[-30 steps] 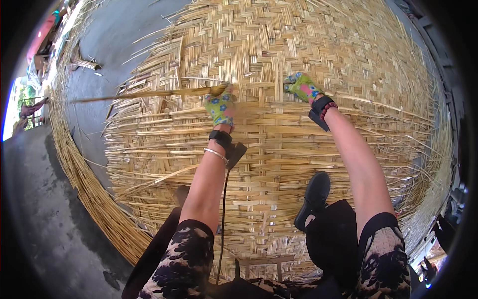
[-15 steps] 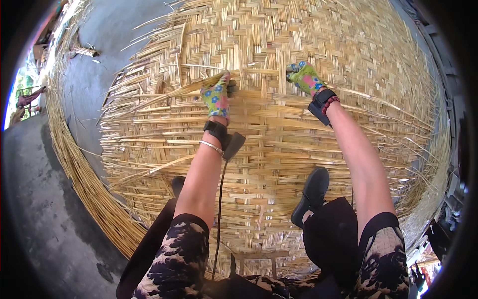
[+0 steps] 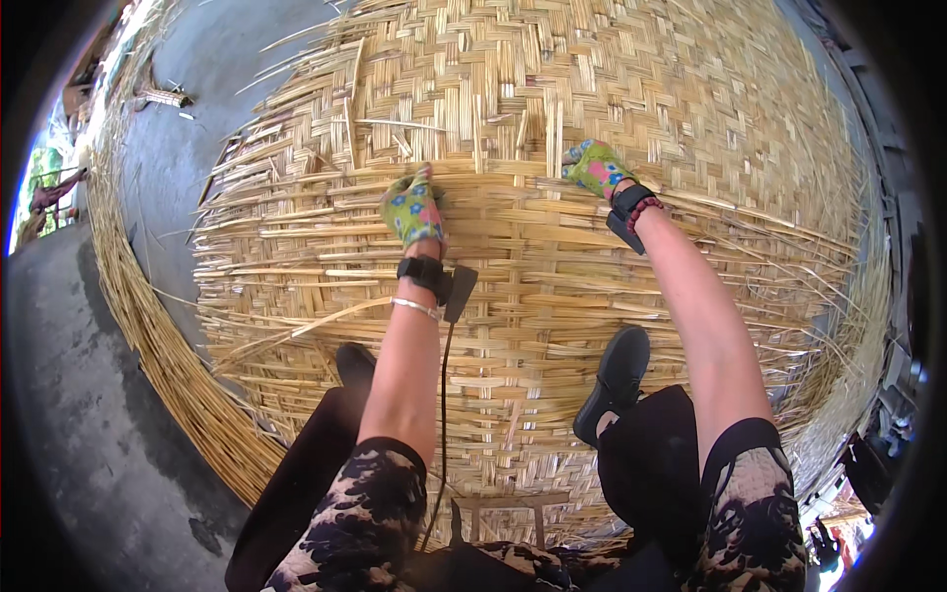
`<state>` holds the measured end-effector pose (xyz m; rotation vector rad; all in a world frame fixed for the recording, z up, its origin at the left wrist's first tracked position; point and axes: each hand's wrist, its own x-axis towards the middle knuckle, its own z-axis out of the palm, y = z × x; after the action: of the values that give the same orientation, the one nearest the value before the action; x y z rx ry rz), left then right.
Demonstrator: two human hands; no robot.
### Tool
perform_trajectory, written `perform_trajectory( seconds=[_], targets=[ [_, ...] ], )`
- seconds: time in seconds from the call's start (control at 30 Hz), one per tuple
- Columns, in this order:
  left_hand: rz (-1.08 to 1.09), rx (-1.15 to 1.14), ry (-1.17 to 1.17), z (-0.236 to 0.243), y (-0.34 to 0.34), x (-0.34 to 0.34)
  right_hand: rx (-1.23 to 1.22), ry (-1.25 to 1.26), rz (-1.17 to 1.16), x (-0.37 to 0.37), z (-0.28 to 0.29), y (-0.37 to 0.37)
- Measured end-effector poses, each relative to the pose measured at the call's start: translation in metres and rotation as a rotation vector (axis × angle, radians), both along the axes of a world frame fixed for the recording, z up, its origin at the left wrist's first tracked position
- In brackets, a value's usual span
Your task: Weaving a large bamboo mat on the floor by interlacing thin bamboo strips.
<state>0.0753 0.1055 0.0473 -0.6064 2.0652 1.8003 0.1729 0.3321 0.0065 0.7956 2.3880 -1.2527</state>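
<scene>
A large woven bamboo mat (image 3: 513, 355) spreads under and ahead of me, its weave tight at the far side and looser nearer my feet. My left hand (image 3: 412, 209), in a flowered glove, is closed on a crosswise bamboo strip (image 3: 498, 174). Farther right, my right hand (image 3: 597, 168), gloved alike, has its fingers curled on the same band of strips. Between the hands, a few lengthwise strip ends (image 3: 553, 138) stand up at the edge of the tight weave. Both sets of fingertips are partly hidden.
Loose long strips (image 3: 187, 405) lie in a bundle along the left, beside grey concrete (image 3: 89, 395). My dark shoes (image 3: 617, 375) rest on the mat. A small wooden stool (image 3: 513, 501) is near my lap. A black cable (image 3: 443, 395) hangs from the left wrist strap.
Both hands have come a little nearer and the left has shifted left. The crosswise strip between them has moved toward me, leaving the lengthwise ends more exposed.
</scene>
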Motion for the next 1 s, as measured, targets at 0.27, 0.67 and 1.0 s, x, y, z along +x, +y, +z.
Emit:
perform_trajectory(
  seconds=[0.27, 0.67, 1.0],
  targets=[
    [-1.187, -1.030, 0.950, -0.035, 0.033, 0.050, 0.166, 0.017, 0.111, -0.004, 0.012, -0.003],
    [-1.612, -1.217, 1.340, -0.047, -0.023, -0.024, 0.706, 0.196, 0.555, 0.019, 0.050, -0.100],
    [-0.854, -0.060, 0.655, 0.348, -0.246, -0.103, 0.234, 0.452, 0.424, 0.138, 0.173, -0.029]
  ],
)
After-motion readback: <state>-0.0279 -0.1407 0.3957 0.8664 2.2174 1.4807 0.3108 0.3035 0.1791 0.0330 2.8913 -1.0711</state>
